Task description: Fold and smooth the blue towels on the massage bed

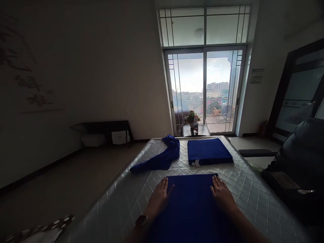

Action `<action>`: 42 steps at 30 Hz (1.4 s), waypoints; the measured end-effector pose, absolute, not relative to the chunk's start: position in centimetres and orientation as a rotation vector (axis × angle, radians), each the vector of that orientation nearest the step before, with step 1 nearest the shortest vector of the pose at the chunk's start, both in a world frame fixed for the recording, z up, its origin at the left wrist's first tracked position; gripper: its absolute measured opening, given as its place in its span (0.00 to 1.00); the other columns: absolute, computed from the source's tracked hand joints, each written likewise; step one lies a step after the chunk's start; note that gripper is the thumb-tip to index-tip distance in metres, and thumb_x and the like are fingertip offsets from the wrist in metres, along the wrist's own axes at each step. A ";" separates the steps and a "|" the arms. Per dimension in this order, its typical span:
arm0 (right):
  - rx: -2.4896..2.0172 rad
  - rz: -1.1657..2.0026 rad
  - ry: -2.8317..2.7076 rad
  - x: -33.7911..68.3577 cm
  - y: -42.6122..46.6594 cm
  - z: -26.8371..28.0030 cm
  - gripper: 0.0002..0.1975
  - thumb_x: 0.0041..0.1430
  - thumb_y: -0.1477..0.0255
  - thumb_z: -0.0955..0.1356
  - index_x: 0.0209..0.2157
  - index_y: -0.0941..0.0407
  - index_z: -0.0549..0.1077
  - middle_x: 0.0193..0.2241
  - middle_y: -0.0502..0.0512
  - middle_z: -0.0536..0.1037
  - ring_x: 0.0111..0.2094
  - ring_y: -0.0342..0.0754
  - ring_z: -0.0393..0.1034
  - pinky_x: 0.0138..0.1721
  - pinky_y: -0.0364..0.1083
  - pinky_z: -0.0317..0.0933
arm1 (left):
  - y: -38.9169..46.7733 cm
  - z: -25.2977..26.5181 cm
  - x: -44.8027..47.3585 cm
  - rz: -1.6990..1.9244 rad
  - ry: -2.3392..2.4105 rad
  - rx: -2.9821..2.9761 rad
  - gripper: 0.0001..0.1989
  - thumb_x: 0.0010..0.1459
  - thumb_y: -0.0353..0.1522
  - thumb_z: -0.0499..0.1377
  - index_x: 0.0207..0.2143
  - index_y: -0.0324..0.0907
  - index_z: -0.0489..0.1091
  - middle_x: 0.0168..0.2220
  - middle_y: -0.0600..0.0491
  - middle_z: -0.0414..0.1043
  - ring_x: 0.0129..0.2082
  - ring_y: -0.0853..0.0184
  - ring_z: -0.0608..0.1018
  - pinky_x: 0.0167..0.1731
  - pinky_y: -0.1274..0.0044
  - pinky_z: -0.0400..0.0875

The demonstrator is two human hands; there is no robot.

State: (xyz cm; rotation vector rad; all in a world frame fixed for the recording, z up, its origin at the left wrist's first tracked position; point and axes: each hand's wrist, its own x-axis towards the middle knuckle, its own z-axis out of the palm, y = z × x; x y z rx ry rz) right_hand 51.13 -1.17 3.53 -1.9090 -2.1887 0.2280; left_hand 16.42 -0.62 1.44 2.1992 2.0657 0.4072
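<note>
A flat, dark blue cloth (191,206) lies on the table right in front of me, its near end running out of the bottom of the view. Along its left edge rests my left hand (160,196), fingers stretched out and pointing away from me. My right hand (222,192) lies flat on the opposite edge near the far corner, fingers extended. Beyond it on the right is a neatly folded blue cloth (209,150) with white tags at its near edge. A crumpled blue cloth (164,157) sits to its left.
A quilted silvery cover (121,199) spreads over the table. Past its far end stands a small table (187,131) with a potted plant (191,117) and a bottle (195,125), before sliding glass doors (187,81). A black chair (301,155) is at the right.
</note>
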 end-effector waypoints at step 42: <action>-1.901 0.117 -2.150 49.9 0.9 3.6 0.33 0.71 0.66 0.53 0.71 0.68 0.57 0.73 0.64 0.55 0.74 0.53 0.45 0.73 0.55 0.43 | -1.3 1.9 16.6 0.462 2.067 2.262 0.42 0.72 0.54 0.34 0.72 0.32 0.56 0.74 0.39 0.52 0.74 0.55 0.56 0.71 0.61 0.53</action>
